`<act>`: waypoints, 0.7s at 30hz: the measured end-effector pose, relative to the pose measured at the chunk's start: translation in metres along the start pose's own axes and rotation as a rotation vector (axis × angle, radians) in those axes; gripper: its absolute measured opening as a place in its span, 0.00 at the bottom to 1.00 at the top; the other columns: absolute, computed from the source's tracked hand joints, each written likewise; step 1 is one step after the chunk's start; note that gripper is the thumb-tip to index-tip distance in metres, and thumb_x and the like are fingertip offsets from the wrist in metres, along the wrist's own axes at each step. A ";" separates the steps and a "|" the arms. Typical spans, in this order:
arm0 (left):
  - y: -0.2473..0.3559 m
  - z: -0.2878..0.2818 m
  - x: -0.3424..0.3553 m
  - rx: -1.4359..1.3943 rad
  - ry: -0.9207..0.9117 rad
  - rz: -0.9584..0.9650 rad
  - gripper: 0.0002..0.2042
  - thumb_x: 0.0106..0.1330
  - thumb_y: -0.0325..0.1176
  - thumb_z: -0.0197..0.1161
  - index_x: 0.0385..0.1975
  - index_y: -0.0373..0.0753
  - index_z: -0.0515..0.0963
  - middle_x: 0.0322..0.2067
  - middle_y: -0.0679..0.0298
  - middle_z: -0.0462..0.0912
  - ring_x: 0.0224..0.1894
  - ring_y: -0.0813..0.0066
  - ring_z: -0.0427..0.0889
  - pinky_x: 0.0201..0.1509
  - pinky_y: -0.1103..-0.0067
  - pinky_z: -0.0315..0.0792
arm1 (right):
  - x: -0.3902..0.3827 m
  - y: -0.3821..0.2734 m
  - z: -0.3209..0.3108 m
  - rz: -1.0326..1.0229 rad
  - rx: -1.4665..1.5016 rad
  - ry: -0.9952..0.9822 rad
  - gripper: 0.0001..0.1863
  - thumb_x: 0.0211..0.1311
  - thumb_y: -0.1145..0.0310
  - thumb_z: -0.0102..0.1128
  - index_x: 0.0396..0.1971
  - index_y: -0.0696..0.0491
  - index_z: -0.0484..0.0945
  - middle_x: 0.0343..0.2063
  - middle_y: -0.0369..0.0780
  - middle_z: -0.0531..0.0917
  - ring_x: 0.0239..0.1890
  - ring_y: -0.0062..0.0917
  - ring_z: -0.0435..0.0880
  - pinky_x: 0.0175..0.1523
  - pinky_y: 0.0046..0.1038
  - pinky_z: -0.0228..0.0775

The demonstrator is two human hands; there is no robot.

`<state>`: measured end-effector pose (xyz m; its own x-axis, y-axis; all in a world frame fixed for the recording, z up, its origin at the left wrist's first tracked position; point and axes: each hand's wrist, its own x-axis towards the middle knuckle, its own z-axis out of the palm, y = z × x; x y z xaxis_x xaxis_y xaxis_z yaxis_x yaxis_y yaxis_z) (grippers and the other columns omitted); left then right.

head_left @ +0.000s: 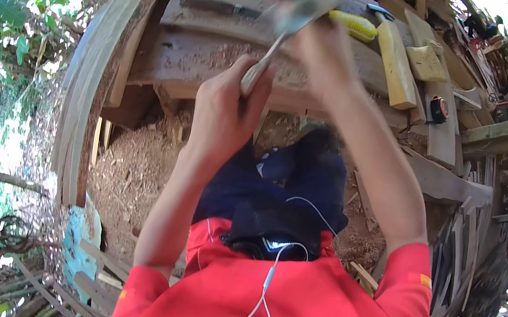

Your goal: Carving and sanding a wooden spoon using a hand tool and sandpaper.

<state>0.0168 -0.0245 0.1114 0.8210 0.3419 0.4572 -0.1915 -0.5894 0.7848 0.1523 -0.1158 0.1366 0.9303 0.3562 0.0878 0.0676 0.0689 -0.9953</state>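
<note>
My left hand is closed around the lower end of a pale, long-handled, spoon-shaped piece, its thumb lying along the handle. The wide upper end of that piece is smeared by motion. My right hand is at this wide end, also blurred, and its fingers cannot be made out. Both hands are raised in front of the wooden workbench. Just right of my right hand lies a yellow brush-like thing. A dark, long flat tool rests on the bench beyond my left hand.
Toward the right are a yellowish wood block, a smaller block and a tape measure. Several boards stand at the left. Wood shavings cover the ground. A white earphone cord hangs down my red shirt.
</note>
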 end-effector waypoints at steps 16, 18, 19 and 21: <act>-0.007 0.008 0.015 -0.013 0.014 0.172 0.07 0.68 0.31 0.60 0.31 0.35 0.74 0.18 0.48 0.75 0.25 0.43 0.77 0.28 0.61 0.69 | 0.007 0.017 -0.020 0.079 0.110 -0.178 0.15 0.61 0.53 0.65 0.26 0.49 0.77 0.16 0.27 0.67 0.18 0.12 0.61 0.24 0.21 0.52; -0.005 0.015 0.028 0.014 -0.044 0.208 0.07 0.69 0.31 0.60 0.31 0.35 0.74 0.19 0.48 0.75 0.25 0.43 0.77 0.28 0.62 0.69 | 0.067 0.021 -0.056 0.117 0.065 0.053 0.11 0.61 0.61 0.62 0.25 0.53 0.79 0.15 0.31 0.71 0.15 0.16 0.63 0.21 0.27 0.51; -0.019 0.008 0.029 0.037 -0.033 0.184 0.07 0.69 0.31 0.60 0.31 0.35 0.74 0.19 0.48 0.75 0.25 0.43 0.77 0.28 0.62 0.69 | 0.016 0.000 -0.007 0.162 -0.175 0.032 0.11 0.60 0.62 0.63 0.24 0.53 0.79 0.15 0.31 0.70 0.15 0.17 0.63 0.21 0.28 0.51; -0.012 0.012 0.038 0.048 -0.058 0.183 0.07 0.69 0.31 0.59 0.31 0.35 0.74 0.19 0.48 0.74 0.25 0.43 0.77 0.28 0.63 0.69 | 0.026 -0.003 -0.025 0.068 -0.124 -0.005 0.09 0.59 0.64 0.63 0.25 0.53 0.79 0.14 0.30 0.70 0.14 0.17 0.62 0.21 0.28 0.52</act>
<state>0.0571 -0.0134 0.1148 0.8046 0.1844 0.5644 -0.3154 -0.6727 0.6693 0.1855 -0.1299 0.1412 0.9325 0.3607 0.0204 0.0493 -0.0711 -0.9963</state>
